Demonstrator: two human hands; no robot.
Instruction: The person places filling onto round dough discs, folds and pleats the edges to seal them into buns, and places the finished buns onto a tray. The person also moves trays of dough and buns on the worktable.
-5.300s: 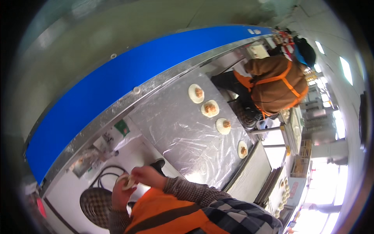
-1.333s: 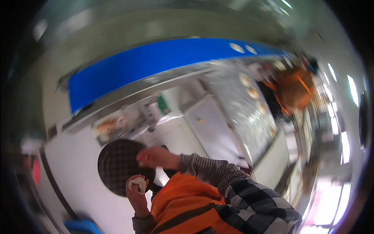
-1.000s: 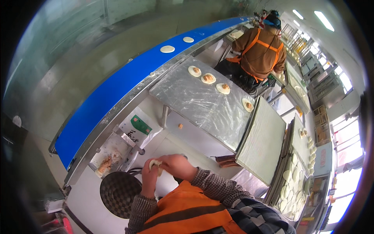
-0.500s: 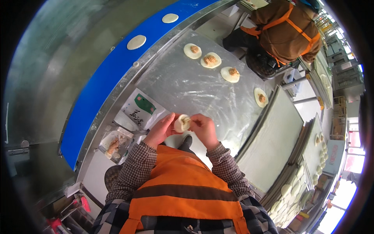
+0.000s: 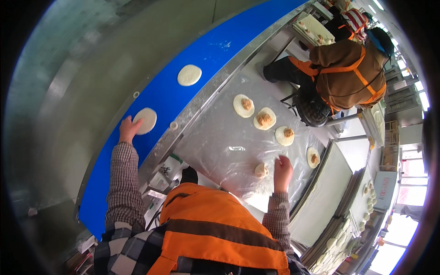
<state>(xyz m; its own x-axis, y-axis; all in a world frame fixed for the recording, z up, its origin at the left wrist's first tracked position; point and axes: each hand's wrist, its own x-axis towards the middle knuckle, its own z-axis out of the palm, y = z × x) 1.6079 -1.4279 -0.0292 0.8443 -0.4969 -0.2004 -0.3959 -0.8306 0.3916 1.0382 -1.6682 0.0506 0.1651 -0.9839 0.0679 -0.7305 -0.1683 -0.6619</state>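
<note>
On the blue belt (image 5: 215, 46), my left hand (image 5: 128, 130) grips the near edge of a flat dough round (image 5: 147, 120) between thumb and fingers. A second dough round (image 5: 189, 75) lies farther along the belt. My right hand (image 5: 283, 174) is over the metal table (image 5: 213, 133), its fingers drawn together with nothing visible in them. Just left of it, and apart from it, sits a gathered dough bun (image 5: 261, 171). Beyond that hand, several flat dough rounds topped with brownish filling (image 5: 265, 119) lie in a curved row.
A metal rail (image 5: 201, 94) separates the belt from the table. Printed packaging (image 5: 172, 166) is at the table's lower left. Stacked trays (image 5: 321, 188) stand to the right, with dough pieces (image 5: 333, 247) near them. A co-worker (image 5: 350, 73) in an orange apron sits at the far right.
My hands have separated. The dough piece they held together now rests as a bun on the table. My left hand has reached the belt and taken a dough round; the right has moved right.
</note>
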